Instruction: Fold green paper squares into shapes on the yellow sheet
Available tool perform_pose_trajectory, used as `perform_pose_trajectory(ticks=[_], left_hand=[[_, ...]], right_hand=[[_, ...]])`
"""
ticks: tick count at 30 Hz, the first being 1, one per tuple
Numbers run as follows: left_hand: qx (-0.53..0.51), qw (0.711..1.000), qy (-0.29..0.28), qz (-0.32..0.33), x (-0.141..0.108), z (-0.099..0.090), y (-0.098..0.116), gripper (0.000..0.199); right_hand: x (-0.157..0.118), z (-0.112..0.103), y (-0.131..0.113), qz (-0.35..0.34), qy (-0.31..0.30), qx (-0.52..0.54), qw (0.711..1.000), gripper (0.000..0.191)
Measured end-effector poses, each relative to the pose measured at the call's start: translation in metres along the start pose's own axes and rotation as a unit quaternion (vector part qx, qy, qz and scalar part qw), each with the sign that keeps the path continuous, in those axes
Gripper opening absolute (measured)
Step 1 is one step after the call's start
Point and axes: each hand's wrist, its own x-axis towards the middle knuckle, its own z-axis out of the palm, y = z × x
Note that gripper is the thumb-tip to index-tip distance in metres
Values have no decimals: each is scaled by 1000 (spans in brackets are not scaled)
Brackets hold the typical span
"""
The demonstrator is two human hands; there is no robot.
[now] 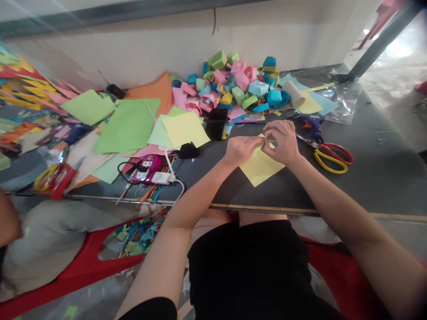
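A square sheet of yellow paper [258,168] lies cornerwise on the dark table in front of me. At its far corner, my left hand [243,148] pinches the paper's edge with thumb and fingers together. My right hand [281,140] meets it there, fingers curled and the thumb and fingertip pressed together at the same corner. What the fingertips do to the corner is partly hidden. Just right of my right hand lie scissors [332,156] with one red and one yellow handle. Behind them is a blue glue gun [311,124].
A heap of folded paper pieces [242,84] stands against the wall. Green sheets [128,124], a black phone [216,123], a purple power strip [147,168] and other scissors [55,180] lie leftward. A cardboard tube [293,94] is behind. Another person's leg [50,235] shows at left.
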Motion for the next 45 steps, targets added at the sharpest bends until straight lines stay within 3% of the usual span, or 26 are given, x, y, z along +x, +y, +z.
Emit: perform_pose_trajectory(ticks=[17, 25, 31, 37, 39, 42, 45], left_hand=[[-86, 995, -15, -56, -1, -4, -7, 35], [-34, 998, 49, -27, 3, -8, -10, 33], [-55, 996, 53, -40, 2, -6, -10, 32], [-88, 991, 52, -85, 4, -10, -7, 37], [-92, 987, 66, -115, 6, -13, -6, 38], [-115, 971, 92, -189, 8, -15, -4, 42], [-153, 952, 92, -249, 9, -14, -5, 46]], right_hand=[[2, -5, 6, 33, -19, 9, 999, 12], [1, -7, 26, 42, 7, 18, 999, 14], [3, -9, 30, 49, 18, 26, 998, 13], [2, -11, 25, 81, 47, 91, 991, 1], [1, -10, 21, 98, 56, 160, 981, 12], [0, -4, 15, 137, 22, 251, 958, 27], [0, 2, 12, 173, 11, 252, 952, 33]])
